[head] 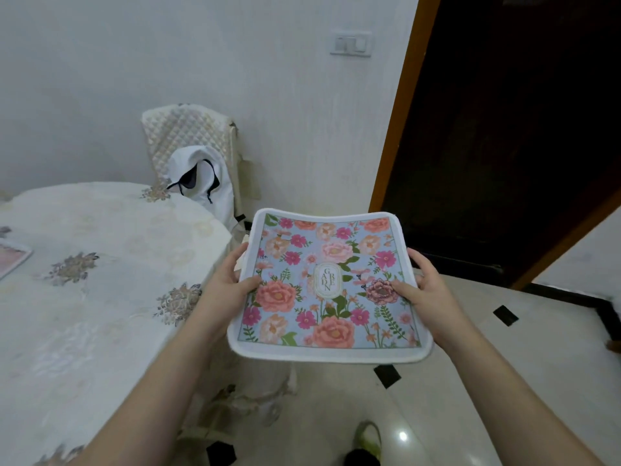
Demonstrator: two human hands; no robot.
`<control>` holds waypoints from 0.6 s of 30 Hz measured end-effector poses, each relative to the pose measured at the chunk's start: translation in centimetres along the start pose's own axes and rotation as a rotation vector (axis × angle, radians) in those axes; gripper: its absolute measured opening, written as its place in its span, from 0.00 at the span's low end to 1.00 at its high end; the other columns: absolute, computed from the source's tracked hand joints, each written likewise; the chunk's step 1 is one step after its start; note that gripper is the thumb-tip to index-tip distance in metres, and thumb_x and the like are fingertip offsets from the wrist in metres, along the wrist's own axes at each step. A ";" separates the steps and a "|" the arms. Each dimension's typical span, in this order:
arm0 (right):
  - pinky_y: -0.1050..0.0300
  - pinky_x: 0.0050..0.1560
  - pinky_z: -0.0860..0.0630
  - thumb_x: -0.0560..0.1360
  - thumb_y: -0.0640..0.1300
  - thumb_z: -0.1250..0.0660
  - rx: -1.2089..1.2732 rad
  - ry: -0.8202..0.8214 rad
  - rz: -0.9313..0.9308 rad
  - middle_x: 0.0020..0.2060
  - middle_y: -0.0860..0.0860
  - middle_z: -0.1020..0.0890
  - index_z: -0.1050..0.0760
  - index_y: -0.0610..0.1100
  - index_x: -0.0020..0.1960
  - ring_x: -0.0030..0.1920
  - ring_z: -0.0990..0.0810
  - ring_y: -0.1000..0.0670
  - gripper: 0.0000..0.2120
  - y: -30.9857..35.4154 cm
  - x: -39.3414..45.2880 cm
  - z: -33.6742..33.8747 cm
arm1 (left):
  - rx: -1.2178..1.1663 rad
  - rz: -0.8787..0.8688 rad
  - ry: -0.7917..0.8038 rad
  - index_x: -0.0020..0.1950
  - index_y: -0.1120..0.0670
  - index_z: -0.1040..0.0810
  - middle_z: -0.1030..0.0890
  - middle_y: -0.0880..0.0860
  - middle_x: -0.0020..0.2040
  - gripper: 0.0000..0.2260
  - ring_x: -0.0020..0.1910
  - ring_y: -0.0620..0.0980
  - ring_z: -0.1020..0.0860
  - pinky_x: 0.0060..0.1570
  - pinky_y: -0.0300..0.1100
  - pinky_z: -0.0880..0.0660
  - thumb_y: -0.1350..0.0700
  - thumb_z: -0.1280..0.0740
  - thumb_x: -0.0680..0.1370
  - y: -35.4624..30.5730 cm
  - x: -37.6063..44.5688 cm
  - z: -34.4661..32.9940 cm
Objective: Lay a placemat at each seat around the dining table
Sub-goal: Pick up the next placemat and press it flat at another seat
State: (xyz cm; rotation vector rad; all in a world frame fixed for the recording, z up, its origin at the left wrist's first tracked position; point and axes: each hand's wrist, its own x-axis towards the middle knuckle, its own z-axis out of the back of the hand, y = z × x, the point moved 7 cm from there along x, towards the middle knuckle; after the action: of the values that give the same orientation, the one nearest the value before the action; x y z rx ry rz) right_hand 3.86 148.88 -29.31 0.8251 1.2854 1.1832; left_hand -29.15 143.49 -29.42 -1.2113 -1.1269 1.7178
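Floral placemat (pixel 327 287) gripped at both side edges by left hand (pixel 232 280) and right hand (pixel 423 290), held above floor beside cloth-covered dining table (pixel 100 264); second placemat (pixel 11 258) on table, chair (pixel 191 153) behind corner.

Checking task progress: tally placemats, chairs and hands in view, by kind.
Placemats: 2, a floral placemat held off the table by both hands, and a pink placemat lying on the table at the left edge
Chairs: 1, a covered chair
Hands: 2, left hand, right hand
Total: 5
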 end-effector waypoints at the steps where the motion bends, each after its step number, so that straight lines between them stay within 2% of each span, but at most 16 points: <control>1: 0.40 0.45 0.17 0.78 0.39 0.32 -0.003 0.015 0.005 0.51 0.46 0.15 0.38 0.57 0.73 0.45 0.13 0.45 0.29 0.1 1.3 0.2 | 0.006 0.004 -0.013 0.76 0.39 0.36 0.14 0.51 0.48 0.29 0.43 0.56 0.14 0.45 0.59 0.18 0.61 0.33 0.80 -0.2 0.8 -0.3; 6: 0.42 0.44 0.17 0.78 0.38 0.32 0.018 0.049 0.018 0.51 0.47 0.15 0.37 0.57 0.72 0.45 0.13 0.47 0.29 1.5 7.2 2.4 | -0.017 0.022 -0.057 0.74 0.37 0.35 0.14 0.50 0.49 0.28 0.44 0.58 0.14 0.45 0.59 0.18 0.61 0.33 0.80 -2.0 4.9 -3.0; 11: 0.49 0.39 0.17 0.77 0.39 0.31 0.009 0.085 0.007 0.52 0.48 0.16 0.38 0.56 0.74 0.44 0.13 0.48 0.31 3.0 13.0 5.4 | -0.060 0.038 -0.075 0.75 0.36 0.36 0.16 0.56 0.55 0.30 0.44 0.59 0.14 0.44 0.59 0.18 0.61 0.33 0.80 -4.2 8.7 -6.4; 15: 0.55 0.33 0.18 0.77 0.38 0.31 0.003 0.119 -0.016 0.51 0.49 0.16 0.38 0.56 0.74 0.42 0.13 0.50 0.30 3.3 17.0 6.6 | -0.060 0.036 -0.101 0.75 0.38 0.36 0.16 0.55 0.55 0.29 0.45 0.58 0.14 0.43 0.58 0.18 0.63 0.34 0.80 -5.2 10.8 -8.3; 18: 0.53 0.34 0.18 0.77 0.38 0.31 0.006 0.166 -0.031 0.51 0.48 0.16 0.39 0.55 0.75 0.43 0.13 0.49 0.31 3.4 19.6 6.2 | -0.082 0.055 -0.128 0.74 0.38 0.36 0.16 0.55 0.55 0.28 0.45 0.58 0.14 0.41 0.56 0.17 0.63 0.34 0.80 -5.4 12.0 -8.8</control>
State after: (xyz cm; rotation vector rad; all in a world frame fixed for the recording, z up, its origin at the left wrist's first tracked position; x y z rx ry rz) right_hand 7.20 169.40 -30.38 0.7206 1.4317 1.2443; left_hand -23.71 158.31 -29.51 -1.2063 -1.2611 1.8278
